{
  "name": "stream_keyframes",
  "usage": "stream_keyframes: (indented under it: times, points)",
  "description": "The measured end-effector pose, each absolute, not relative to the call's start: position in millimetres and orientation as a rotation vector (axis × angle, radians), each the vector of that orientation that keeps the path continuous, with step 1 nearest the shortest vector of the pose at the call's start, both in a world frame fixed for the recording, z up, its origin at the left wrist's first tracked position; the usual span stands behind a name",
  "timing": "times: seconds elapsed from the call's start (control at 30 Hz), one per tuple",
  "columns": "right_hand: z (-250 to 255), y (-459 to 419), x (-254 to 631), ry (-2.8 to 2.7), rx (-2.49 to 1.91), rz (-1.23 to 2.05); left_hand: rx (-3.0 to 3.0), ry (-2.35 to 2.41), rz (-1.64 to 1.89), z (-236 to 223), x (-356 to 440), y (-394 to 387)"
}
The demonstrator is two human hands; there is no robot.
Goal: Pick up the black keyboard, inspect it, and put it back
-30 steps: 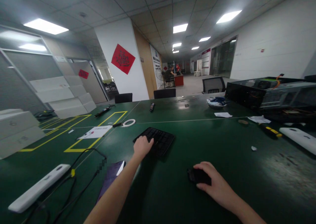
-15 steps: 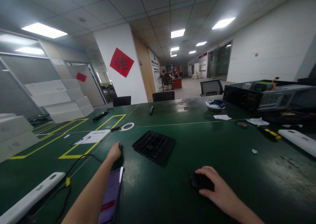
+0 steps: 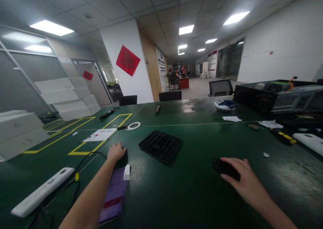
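Note:
My right hand grips a small black oblong object between thumb and fingers, over the green table at the right; its exact kind I cannot make out. Resting on the tabletop at the left, my left hand has its fingers loosely bent and slightly apart, with nothing visible in them. Between the hands, farther forward, lies a black square plastic plate with a ribbed grid. A phone with a purple screen lies beside my left forearm, which partly covers it. A black cable runs towards my left wrist.
White power strips lie at the left and right edge. A white ring, a paper sheet and a small black cylinder lie farther back. At the right stand an open computer case and a yellow-black tool.
My right hand has moved right and slightly forward with the black object, which now sits more tilted in its grip. My left hand stays near the same spot, fingers a little more spread. The view has shifted slightly.

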State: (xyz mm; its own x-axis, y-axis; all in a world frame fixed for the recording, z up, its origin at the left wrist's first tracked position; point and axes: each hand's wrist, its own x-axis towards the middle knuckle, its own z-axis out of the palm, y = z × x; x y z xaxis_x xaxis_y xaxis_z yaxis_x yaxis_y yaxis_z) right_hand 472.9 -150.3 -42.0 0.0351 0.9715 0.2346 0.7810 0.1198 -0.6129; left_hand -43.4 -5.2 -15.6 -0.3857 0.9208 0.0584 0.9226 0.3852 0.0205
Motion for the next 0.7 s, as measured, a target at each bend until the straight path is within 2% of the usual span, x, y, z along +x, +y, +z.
stream_keyframes:
  times: [0.07,0.13,0.23,0.37,0.53,0.7]
  points:
    - [-48.5,-145.0,498.8,-1.729,-1.922,0.076,-1.685,-2.596,-0.081,-14.1,-45.5,-7.5]
    - [-57.5,-142.7,519.2,-1.667,-2.123,-0.097,-1.678,-2.611,-0.104,-13.8,-47.2,-7.7]
    - [-68.9,-143.1,531.1,-1.641,-2.283,-0.161,-1.703,-2.652,-0.195,-15.5,-48.0,-5.7]
    - [-74.4,-142.3,525.6,-1.677,-2.359,-0.094,-1.743,-2.709,-0.466,-17.2,-45.7,-7.2]
    - [-73.7,-140.3,521.7,-1.675,-2.372,-0.114,-1.661,-2.824,-1.042,-10.0,-39.3,-16.4]
    - [-74.4,-139.7,520.8,-1.658,-2.381,-0.117,-1.291,-2.961,-1.919,8.0,-12.8,-8.2]
